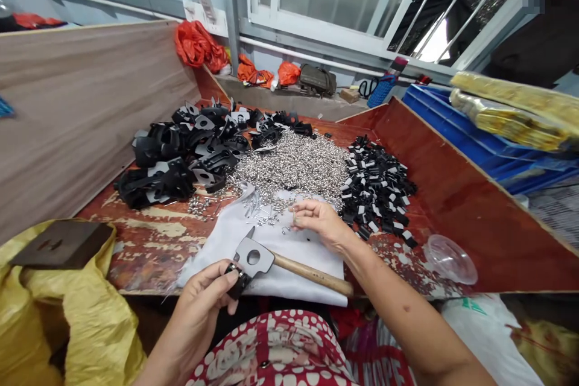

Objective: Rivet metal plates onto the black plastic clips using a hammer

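My left hand (pixel 205 295) is closed on a black plastic part with a grey face and a round hole (pixel 262 266), held near the table's front edge. Beneath it a hammer (pixel 312 273) with a wooden handle lies on a white cloth (pixel 203 265); the held part hides most of its head. My right hand (pixel 319 226) pinches a small metal pin over the cloth's far side. Just beyond those fingertips spreads a heap of small shiny metal pins (pixel 298 163), with several loose ones on the cloth.
Similar black and grey parts (pixel 203 139) are piled at left, small black pieces (pixel 375 187) at right. A clear plastic bowl (pixel 451 259) sits front right. Wooden boards (pixel 452 199) wall the red table. A dark block (pixel 63 244) rests on yellow sacking; a blue crate (pixel 488 139) stands right.
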The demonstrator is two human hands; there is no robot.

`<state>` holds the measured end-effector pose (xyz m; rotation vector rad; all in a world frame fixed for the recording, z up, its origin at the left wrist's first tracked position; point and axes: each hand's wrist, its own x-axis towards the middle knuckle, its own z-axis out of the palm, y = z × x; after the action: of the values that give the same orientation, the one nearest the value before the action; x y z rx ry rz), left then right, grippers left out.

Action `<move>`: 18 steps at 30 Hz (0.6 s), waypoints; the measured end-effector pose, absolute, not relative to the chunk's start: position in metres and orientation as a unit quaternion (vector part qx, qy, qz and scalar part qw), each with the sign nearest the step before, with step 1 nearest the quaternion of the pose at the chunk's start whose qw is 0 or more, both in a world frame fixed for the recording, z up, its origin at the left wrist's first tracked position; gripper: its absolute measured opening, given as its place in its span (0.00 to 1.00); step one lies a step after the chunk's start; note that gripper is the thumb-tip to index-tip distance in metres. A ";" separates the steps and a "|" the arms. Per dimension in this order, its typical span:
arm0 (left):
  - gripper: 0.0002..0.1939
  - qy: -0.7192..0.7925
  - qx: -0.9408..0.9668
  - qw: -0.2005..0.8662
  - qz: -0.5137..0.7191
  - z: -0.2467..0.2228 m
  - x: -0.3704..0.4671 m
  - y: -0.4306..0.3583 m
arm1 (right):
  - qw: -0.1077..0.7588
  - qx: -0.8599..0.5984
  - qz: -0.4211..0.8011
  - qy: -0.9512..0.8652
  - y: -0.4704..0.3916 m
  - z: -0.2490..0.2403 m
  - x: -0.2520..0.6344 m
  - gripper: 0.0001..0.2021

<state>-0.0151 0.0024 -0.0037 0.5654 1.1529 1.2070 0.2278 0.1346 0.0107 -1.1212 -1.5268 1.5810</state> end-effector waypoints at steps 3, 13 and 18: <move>0.19 0.487 0.234 0.658 0.525 -0.005 -0.009 0.004 | 0.345 -0.407 0.663 -0.525 0.117 0.016 0.227 0.19; 0.17 0.425 0.179 0.668 0.584 0.002 -0.004 0.000 | 0.355 -0.356 0.302 -0.810 0.058 0.044 0.205 0.14; 0.18 0.428 0.134 0.647 0.616 0.000 -0.002 0.000 | 0.336 -0.285 0.208 -0.873 0.033 0.045 0.182 0.13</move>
<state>-0.0022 -0.0003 0.0003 0.3042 0.9743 1.4019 0.1821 0.0333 0.0449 -0.7433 -2.2779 0.5429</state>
